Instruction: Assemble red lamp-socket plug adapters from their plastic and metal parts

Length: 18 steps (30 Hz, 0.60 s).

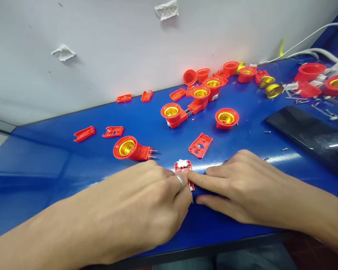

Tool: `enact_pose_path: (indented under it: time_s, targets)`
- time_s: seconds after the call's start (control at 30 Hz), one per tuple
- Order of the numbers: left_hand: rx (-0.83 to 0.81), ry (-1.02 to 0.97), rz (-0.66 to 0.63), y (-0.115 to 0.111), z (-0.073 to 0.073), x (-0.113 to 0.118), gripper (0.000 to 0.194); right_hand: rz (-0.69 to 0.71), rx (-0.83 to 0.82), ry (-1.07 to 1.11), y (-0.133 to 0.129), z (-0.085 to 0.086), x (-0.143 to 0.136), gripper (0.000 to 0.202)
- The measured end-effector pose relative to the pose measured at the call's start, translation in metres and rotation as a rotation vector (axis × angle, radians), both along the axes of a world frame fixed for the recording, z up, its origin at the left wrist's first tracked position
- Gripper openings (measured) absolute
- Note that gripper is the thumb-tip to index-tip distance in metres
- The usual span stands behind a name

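A small red housing (189,165) with a white piece at its top lies on the blue table, partly covered by fingers. My left hand (154,198), with a ring on one finger, is closed over its left side; what the fingers pinch is hidden, though a thin tip shows below them. The index finger of my right hand (236,183) touches the housing from the right, its other fingers spread and its thumb near the table. Just above lies a red cover plate (201,145). A red lamp socket (132,149) with two metal pins rests above my left hand.
More red sockets (227,118), gold threaded sleeves (273,90) and red shell parts (84,134) are spread along the back and left of the blue table (45,157). A black phone (310,138), small metal pins and white cables (304,37) are at the right. A white wall stands behind.
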<state>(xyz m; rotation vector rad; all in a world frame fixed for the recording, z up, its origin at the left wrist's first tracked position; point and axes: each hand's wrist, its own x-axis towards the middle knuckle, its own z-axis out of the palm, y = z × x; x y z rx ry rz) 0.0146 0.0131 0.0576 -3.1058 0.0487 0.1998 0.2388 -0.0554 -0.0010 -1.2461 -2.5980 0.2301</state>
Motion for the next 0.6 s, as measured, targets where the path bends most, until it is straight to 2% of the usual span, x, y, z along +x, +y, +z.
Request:
enact_pose_path:
  time_s: [0.1, 0.17, 0.3, 0.4, 0.6]
  targets:
    - [-0.018, -0.033, 0.056, 0.0020, -0.0007, 0.0016, 0.025, 0.004, 0.005, 0.015, -0.0009, -0.0008, 0.0006, 0.036]
    - [-0.010, -0.037, 0.040, 0.0029, -0.0014, 0.0031, 0.025, -0.002, -0.010, 0.031, -0.0008, -0.0016, 0.0009, 0.035]
    - [-0.012, -0.044, 0.052, 0.0030, -0.0012, 0.0033, 0.011, -0.004, -0.016, 0.040, 0.0004, -0.0031, 0.0015, 0.035]
    - [-0.013, -0.060, 0.090, 0.0025, -0.0007, 0.0016, 0.009, 0.003, 0.014, 0.050, 0.0005, -0.0031, 0.0019, 0.034]
    - [-0.032, -0.004, 0.041, 0.0029, -0.0008, 0.0038, 0.007, -0.006, -0.011, 0.057, -0.0006, -0.0018, 0.0010, 0.028]
